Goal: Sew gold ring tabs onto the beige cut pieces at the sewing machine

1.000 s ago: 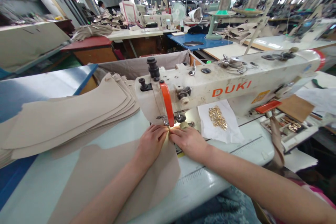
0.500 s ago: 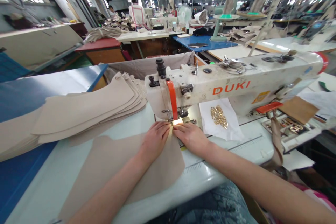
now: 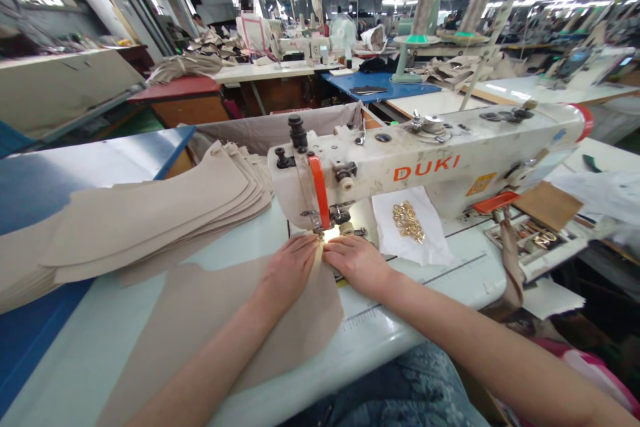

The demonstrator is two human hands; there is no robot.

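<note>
A beige fabric piece (image 3: 210, 307) lies on the pale sewing-machine bed, its upper edge at the presser foot (image 3: 320, 235). My left hand (image 3: 289, 269) is on top of this fabric just left of the foot, fingers close together and gripping near the edge. On the foot's other side, my right hand (image 3: 357, 265) has its fingertips closed at the fabric's right edge; the thumb is partly hidden. The white sewing machine (image 3: 370, 167), with an orange guard (image 3: 319, 192), stands over both hands. A small lamp lights the needle area, where the fingers hide the stitching.
Stacked beige fabric pieces (image 3: 155, 213) lie to the left, partly over a blue table (image 3: 30, 347). Gold-coloured metal rings (image 3: 409, 221) sit on white paper (image 3: 440, 240) under the machine arm. A parts tray (image 3: 535, 240) is at the right. Thread cones (image 3: 425, 3) stand behind.
The whole view has shifted slightly, so the machine and table appear farther left. Both hands stay beside the presser foot on the fabric, with little visible movement against it.
</note>
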